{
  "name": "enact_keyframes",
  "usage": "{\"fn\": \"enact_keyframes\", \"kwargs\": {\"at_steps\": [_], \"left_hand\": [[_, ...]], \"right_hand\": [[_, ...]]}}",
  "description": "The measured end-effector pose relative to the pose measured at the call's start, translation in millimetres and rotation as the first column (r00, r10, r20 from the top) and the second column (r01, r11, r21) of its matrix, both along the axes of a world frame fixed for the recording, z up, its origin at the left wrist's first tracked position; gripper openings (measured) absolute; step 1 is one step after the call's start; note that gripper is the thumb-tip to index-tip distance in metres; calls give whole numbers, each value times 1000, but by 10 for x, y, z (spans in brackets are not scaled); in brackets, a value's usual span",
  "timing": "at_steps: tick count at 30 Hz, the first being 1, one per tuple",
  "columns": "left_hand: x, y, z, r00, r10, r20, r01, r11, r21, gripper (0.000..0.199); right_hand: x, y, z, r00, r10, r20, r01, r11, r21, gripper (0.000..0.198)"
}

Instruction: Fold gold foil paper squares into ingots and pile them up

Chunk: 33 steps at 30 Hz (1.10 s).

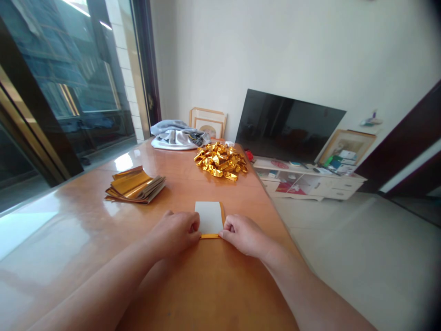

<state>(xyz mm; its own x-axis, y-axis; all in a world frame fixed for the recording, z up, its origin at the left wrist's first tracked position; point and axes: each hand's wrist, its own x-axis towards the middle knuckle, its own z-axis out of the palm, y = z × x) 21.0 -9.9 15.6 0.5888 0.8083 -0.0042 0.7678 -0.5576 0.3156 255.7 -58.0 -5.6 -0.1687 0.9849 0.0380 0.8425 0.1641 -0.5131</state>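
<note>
A sheet of gold foil paper (209, 217) lies white side up on the wooden table, with narrow gold folds along its near and right edges. My left hand (182, 230) pinches its near left corner, fingers curled. At the near right corner, my right hand (241, 233) is closed on the folded edge between thumb and fingers. Beyond my left hand rests a stack of gold foil sheets (134, 185), some curling up. Farther off sits a heap of folded gold foil pieces (221, 161).
Bundled grey-blue cloth (177, 134) lies at the table's far end, near leaning picture frames (208, 120). The wooden table (193, 285) has its right edge close to my right arm. A television (287, 128) and a low white cabinet (310, 184) stand beyond it.
</note>
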Motion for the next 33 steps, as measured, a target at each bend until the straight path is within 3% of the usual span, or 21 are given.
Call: {"fn": "enact_keyframes", "kwargs": {"at_steps": [2, 6, 12, 20, 22, 25, 28, 33], "left_hand": [[13, -7, 0, 998, -57, 38, 55, 997, 55, 8], [46, -37, -1, 962, -257, 92, 245, 962, 118, 27], [80, -72, 50, 911, -413, 15, 409, 905, 119, 33], [84, -68, 80, 906, -423, -27, 423, 897, 130, 32], [85, -66, 75, 907, -420, -29, 420, 899, 128, 34], [82, -56, 56, 910, -413, -35, 414, 901, 133, 35], [77, -41, 28, 910, -412, -45, 414, 899, 143, 33], [71, -30, 10, 905, -422, -40, 424, 894, 149, 30]], "right_hand": [[-11, -14, 26, 1000, -3, 20, 3, 1000, 0, 18], [-18, -45, 94, 996, -51, 77, 54, 998, -37, 21], [22, -60, 174, 981, -117, 152, 132, 987, -92, 29], [197, -19, 161, 978, -133, 158, 154, 980, -124, 29], [214, -8, 143, 986, -134, 101, 145, 983, -114, 22], [159, 1, 122, 987, -122, -108, 110, 988, -110, 9], [38, -5, 103, 953, -91, -288, 44, 985, -167, 6], [-82, -14, 25, 960, -98, -262, 48, 981, -187, 7]]}}
